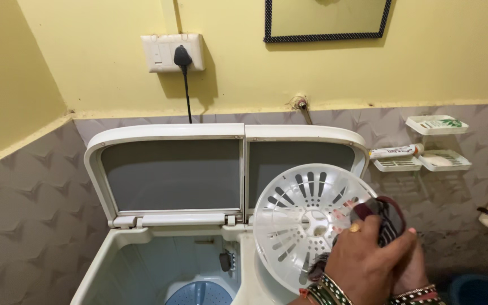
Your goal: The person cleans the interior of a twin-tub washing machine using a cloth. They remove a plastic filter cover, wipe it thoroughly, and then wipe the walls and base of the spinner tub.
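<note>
- A round plastic lid [303,217] with many slots is held up in the air, tilted so its flat face looks at the camera. It is see-through white.
- The lid is above the right side of the washing machine [142,254], just in front of the machine's right-hand raised cover [306,148].
- A dark striped cloth [382,217] is pressed against the right edge of the lid. It has red and dark stripes.
- The left hand [368,257] is closed around the cloth and the edge of the lid. There is a gold ring on one finger and many bangles on the wrist.
- The right hand [410,268] is mostly hidden behind the left hand. Only its wrist and part of its back show, so one cannot tell if it is holding anything.
- The machine is white, and both of its covers stand open against the wall. The left cover [170,172] is bigger.
- The left tub is open, with a pale blue round plate [201,293] at the bottom.
- On the yellow wall above, a black plug [182,56] sits in a white socket [172,52], and its cord hangs down behind the machine.
- A frame with a dark edge [326,36] hangs higher up.
- To the right, small white shelves [422,161] are stuck to the grey tiles. One holds a tube [396,151], another a piece of soap.
</note>
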